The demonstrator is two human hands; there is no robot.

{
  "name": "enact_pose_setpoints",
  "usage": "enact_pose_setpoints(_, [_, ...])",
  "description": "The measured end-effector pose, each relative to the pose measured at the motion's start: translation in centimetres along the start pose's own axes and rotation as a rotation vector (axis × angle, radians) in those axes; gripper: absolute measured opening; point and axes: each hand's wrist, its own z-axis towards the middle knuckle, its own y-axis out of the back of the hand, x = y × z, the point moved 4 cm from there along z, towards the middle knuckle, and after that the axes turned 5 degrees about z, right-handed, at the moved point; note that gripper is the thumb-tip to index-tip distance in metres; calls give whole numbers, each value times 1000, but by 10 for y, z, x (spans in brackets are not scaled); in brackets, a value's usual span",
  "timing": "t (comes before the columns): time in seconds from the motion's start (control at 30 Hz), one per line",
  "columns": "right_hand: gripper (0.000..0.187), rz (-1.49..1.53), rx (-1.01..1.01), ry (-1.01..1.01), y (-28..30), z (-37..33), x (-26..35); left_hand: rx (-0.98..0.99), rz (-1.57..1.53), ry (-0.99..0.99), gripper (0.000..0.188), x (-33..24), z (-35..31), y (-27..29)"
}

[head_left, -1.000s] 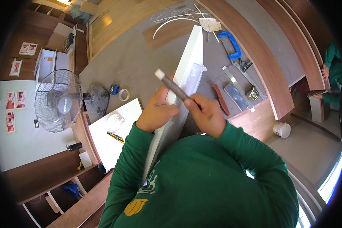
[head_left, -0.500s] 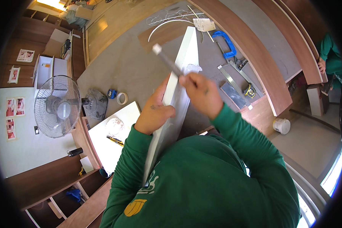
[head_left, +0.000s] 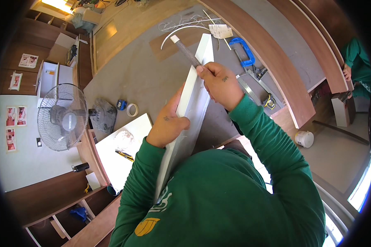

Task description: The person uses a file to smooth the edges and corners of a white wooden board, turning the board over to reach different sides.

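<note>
A long white board (head_left: 184,119) stands on edge, slanting from my body up toward the worktable. My left hand (head_left: 169,123) is wrapped round it about midway, thumb over the near face. Closed in my right hand (head_left: 221,85) is a narrow grey-brown file (head_left: 186,51) with a pale far end. The file lies across the board's top edge near its far part, tip pointing to the upper left. My right fingers are partly hidden behind the thumb and the board.
Left of me are a fan (head_left: 66,119), a tape roll (head_left: 132,110) and a white panel (head_left: 111,158) bearing a utility knife (head_left: 124,155). Rightward lie a blue clamp (head_left: 247,52), a tape measure (head_left: 269,102), long brown boards (head_left: 272,61) and a white tub (head_left: 304,139). Another person's hand (head_left: 347,72) rests at far right.
My right hand has shifted slightly, and the file has slid a little along and across the board's edge, its tip now lower and further right. My left hand keeps its grip.
</note>
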Motion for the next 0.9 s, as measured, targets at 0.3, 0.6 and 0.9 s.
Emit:
enact_pose_setpoints(0.3, [36,-231,44,243,-9,-58,-23,-1,10,80,97,-3,-1,0])
enact_pose_setpoints(0.6, [40,-323,71,269,4,-36,-9,6,7,24,96,0,2,-3])
enact_pose_setpoints(0.9, [41,-312,101,15,11,6,32,13,19,-62,93,-1,2,0])
